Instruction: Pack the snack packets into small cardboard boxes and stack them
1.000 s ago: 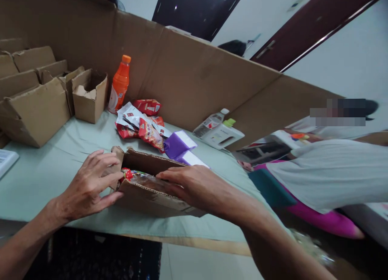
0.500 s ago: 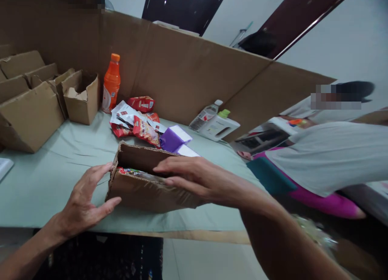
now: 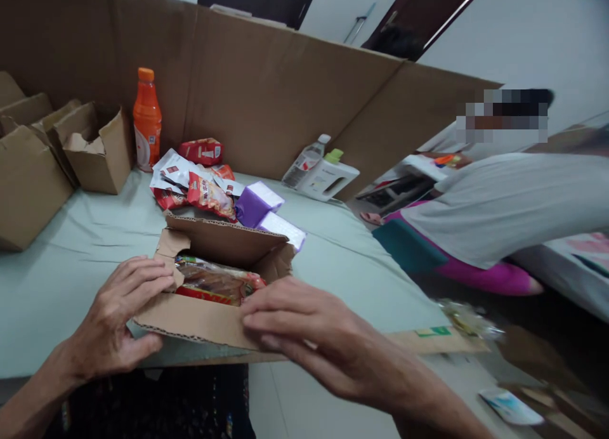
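In the head view, see the cardboard box (image 3: 204, 318) at the near edge of the green cloth (image 3: 333, 242), long axis left to right, opening upward. Judge it light, stiff-walled but bendy at the torn edges, best held by both ends, and the plastic-wrapped packet (image 3: 209, 279) inside slippery and crushable. Note the left hand (image 3: 114, 312) loosely bent at the left flap (image 3: 172, 247), cannot tell whether gripping, and the right hand (image 3: 318, 328) apparently grasping the front panel (image 3: 190, 313).

Passing room lies over the green cloth (image 3: 352, 268) right of the open box (image 3: 200, 315); behind it, snack packets (image 3: 209, 196) (heaped together) and purple packs (image 3: 252, 205) block the way.
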Motion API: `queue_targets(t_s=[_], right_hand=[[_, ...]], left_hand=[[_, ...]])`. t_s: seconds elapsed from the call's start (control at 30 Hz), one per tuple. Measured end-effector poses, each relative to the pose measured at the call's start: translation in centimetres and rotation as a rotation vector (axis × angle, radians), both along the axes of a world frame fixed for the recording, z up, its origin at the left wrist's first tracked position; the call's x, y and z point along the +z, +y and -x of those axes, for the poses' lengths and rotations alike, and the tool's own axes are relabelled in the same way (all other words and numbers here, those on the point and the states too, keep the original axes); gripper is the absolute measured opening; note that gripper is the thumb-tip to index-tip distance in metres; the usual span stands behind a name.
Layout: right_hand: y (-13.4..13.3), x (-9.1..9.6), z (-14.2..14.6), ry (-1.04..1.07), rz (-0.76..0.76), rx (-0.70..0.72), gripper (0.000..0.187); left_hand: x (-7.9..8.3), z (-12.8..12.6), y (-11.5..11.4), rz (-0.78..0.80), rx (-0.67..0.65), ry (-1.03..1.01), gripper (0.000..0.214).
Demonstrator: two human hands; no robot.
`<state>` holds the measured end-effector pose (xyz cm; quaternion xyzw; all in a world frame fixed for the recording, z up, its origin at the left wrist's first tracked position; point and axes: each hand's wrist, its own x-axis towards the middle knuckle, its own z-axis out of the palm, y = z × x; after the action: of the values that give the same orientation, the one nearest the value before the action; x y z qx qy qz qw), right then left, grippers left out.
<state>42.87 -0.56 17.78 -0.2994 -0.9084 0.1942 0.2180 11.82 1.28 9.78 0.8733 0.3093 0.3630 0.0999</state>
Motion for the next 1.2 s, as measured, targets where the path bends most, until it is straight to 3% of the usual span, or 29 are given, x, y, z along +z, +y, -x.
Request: queue_targets(t_s=[0.13, 0.2, 0.33, 0.5, 0.67, 0.77, 0.9, 0.97, 1.07, 1.13, 1.2], right_hand=[[-0.2, -0.6, -3.5, 0.122, -0.269, -0.369, 0.024], [-0.2, -1.0, -5.2, 0.066, -0.298, -0.477, 0.021], [0.8, -2.6, -6.2, -0.085, -0.143, -0.471, 0.029], [2.8, -4.6, -4.0, -0.204, -0.084, -0.331, 0.024], [3.4, -4.7, -3.3, -0.223, -0.049, -0.271, 0.023], [3.1, -3.9, -3.7, -0.07, -0.068, -0.388, 0.025], [3.3, -3.0, -3.7, 0.163, -0.253, -0.647, 0.029], [3.6, -3.3, -3.4, 0.146, -0.324, -0.622, 0.044], [3.6, -4.8, -2.8, -0.069, -0.273, -0.369, 0.053], [3.2, -5.9, -2.6, -0.196, -0.206, -0.253, 0.052], [2.7, -6.5, -2.7, -0.232, -0.178, -0.239, 0.056]], left_hand=[[0.1, 0.2, 0.4, -0.009, 0.002, 0.003, 0.056], [0.0, 0.2, 0.6, -0.012, -0.005, -0.01, 0.053], [0.3, 0.1, 0.9, -0.026, -0.017, -0.021, 0.048], [1.6, -0.4, 0.8, -0.019, 0.003, -0.033, 0.031], [1.3, -1.0, 0.8, -0.001, 0.197, -0.078, 0.028], [1.0, -1.4, 1.2, -0.002, 0.301, -0.07, 0.044], [1.0, -2.1, 1.6, -0.04, 0.318, -0.043, 0.046], [1.1, -2.4, 1.6, -0.079, 0.35, -0.041, 0.047], [1.1, -2.6, 1.6, -0.148, 0.381, -0.027, 0.051], [0.7, -2.5, 1.9, -0.168, 0.302, 0.033, 0.044], [0.2, -2.4, 2.3, -0.139, 0.201, 0.08, 0.038]])
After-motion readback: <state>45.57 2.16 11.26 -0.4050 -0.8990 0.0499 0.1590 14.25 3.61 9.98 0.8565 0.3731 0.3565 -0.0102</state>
